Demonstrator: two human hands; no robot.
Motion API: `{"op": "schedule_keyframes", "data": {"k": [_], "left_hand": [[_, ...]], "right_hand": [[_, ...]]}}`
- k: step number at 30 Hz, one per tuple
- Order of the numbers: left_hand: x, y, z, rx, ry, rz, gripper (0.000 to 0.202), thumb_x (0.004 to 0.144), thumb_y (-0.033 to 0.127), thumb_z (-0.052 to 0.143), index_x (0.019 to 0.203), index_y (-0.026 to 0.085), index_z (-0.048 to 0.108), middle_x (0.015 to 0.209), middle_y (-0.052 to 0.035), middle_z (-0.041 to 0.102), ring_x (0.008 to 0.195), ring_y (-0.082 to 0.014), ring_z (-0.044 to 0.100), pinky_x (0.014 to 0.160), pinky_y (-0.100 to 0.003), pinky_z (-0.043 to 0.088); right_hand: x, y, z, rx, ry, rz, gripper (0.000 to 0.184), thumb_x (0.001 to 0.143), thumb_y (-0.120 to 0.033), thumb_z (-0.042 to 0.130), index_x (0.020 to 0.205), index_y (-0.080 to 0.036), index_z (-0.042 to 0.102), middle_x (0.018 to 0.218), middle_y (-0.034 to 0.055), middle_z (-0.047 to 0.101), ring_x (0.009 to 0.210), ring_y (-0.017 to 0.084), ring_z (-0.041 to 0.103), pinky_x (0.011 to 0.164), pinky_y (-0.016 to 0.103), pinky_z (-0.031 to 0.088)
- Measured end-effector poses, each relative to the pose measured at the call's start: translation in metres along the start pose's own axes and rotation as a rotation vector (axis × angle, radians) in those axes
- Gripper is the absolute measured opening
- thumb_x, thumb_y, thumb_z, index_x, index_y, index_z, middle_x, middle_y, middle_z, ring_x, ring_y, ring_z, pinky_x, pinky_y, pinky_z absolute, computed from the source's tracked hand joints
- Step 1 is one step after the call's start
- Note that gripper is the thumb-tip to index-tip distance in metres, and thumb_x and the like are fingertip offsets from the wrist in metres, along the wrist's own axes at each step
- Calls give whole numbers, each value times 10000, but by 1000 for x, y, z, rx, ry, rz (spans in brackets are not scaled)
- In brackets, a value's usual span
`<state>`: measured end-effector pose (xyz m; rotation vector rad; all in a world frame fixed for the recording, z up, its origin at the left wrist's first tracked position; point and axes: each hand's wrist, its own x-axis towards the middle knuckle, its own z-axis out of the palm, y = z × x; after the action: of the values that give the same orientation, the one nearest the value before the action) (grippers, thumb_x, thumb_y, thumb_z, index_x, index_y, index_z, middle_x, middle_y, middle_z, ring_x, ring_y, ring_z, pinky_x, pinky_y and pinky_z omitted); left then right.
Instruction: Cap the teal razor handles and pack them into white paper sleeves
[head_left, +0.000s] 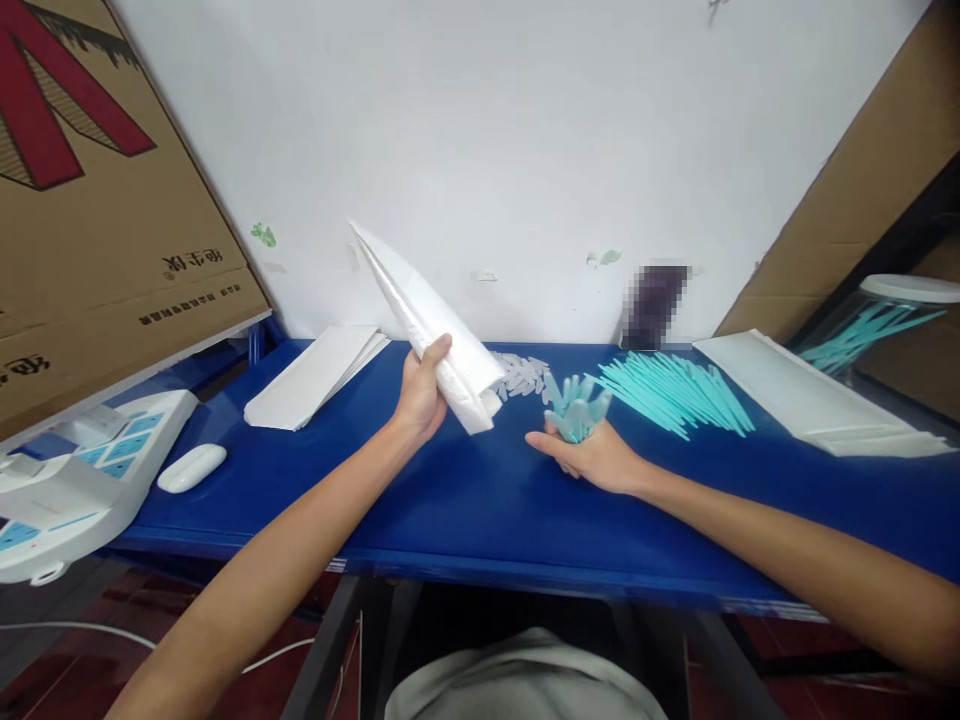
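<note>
Pale teal plastic, by the look of it, comes nearest in my head view: a fanned bundle (577, 412) of slim pieces, gripped in the right hand (600, 458), upper ends spread above the curled fingers; I judge each piece light, fairly stiff and slick, apt to slide loose, so a snug hold around the whole bunch suits it best; slightly farther, the left hand (422, 395) clasps a white sleeve (442, 320), which leans up and left above the table; I take that for thin, soft and easily creased, better pinched lightly near its lower end; beneath lies a smooth blue tabletop (465, 510), bearing a heap of clear pieces (525, 378), teal sticks (675, 395) and a white stack (315, 380) toward the left; beyond stand a printed carton (97, 240) and a white wall (480, 150).
</note>
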<state>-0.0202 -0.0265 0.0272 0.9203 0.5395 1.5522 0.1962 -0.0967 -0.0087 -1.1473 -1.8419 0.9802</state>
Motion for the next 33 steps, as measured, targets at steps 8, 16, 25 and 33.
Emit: {"op": "schedule_keyframes", "data": {"k": [8, 16, 25, 33], "left_hand": [[-45, 10, 21, -198, -13, -64, 367, 655, 186, 733, 1016, 167, 671, 981, -67, 734, 1141, -317, 665, 1021, -426, 520], [-70, 12, 28, -292, 75, -100, 461, 595, 152, 675, 1054, 196, 686, 980, -55, 736, 1115, -332, 682, 1030, -472, 517], [-88, -5, 42, -376, 228, 38, 378, 804, 319, 543, 1114, 150, 680, 1076, -110, 731, 1195, -334, 646, 1038, -454, 510], [-94, -14, 37, -294, 230, 27, 477, 862, 500, 459, 1157, 176, 647, 1140, -133, 704, 1205, -344, 628, 985, -456, 532]], "right_hand": [[12, -20, -18, -244, -120, 41, 337, 838, -420, 607, 624, -213, 449, 582, -46, 408, 552, 116, 351, 531, 279, 271], [14, -41, -38, -468, -283, 62, 329, 864, -376, 568, 612, -217, 427, 573, -33, 454, 518, 119, 383, 522, 284, 288], [32, -110, -50, -1182, -221, 12, 182, 845, -357, 641, 890, -190, 699, 802, 111, 711, 619, 217, 622, 523, 313, 328], [40, -134, -43, -1624, -201, -171, 134, 878, -134, 578, 890, -176, 704, 809, 122, 736, 708, 252, 689, 542, 315, 286]]}}
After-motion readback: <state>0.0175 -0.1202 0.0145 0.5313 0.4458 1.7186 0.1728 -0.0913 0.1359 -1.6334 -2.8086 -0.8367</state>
